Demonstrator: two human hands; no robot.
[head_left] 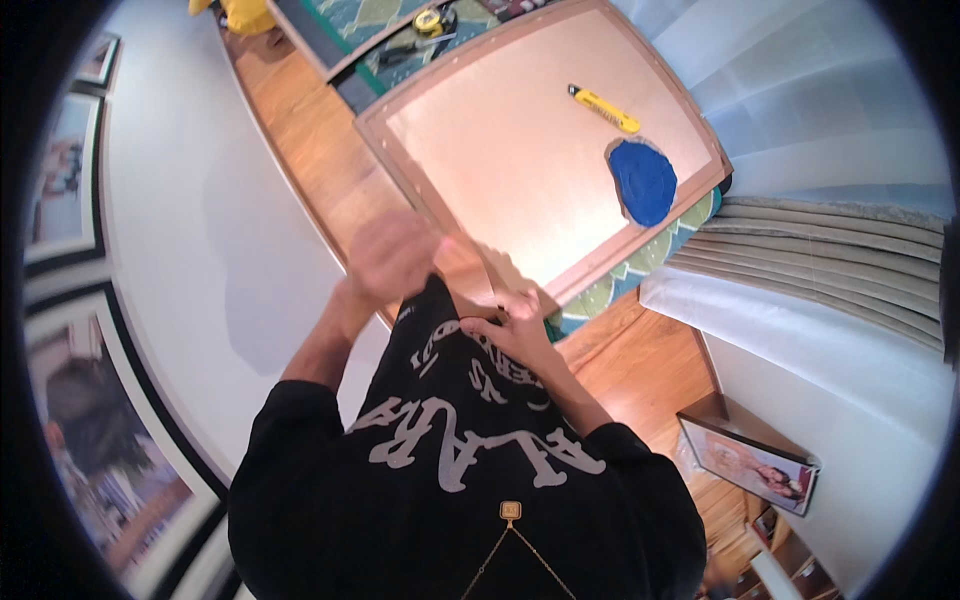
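My left hand (395, 255) is raised at the near-left corner of a pale framed panel (480, 170), smeared by motion, so its fingers cannot be read. My right hand (515, 325) is in front of my black shirt (460, 420), near the panel's close edge. Its thumb points left and its fingers are curled; whatever may be between them is too small to make out. On the panel's right half lie a yellow utility knife (605, 108) and, closer to me, a flat blue oval piece (643, 182). Neither hand touches these two.
Beyond the panel's left edge, a yellow tape measure (432, 22) and dark tools lie on green patterned cloth (365, 20). Framed pictures (65, 180) hang along the left wall. Grey curtains (800, 250) hang at right, above a framed photo (750, 460) near the wooden floor (630, 350).
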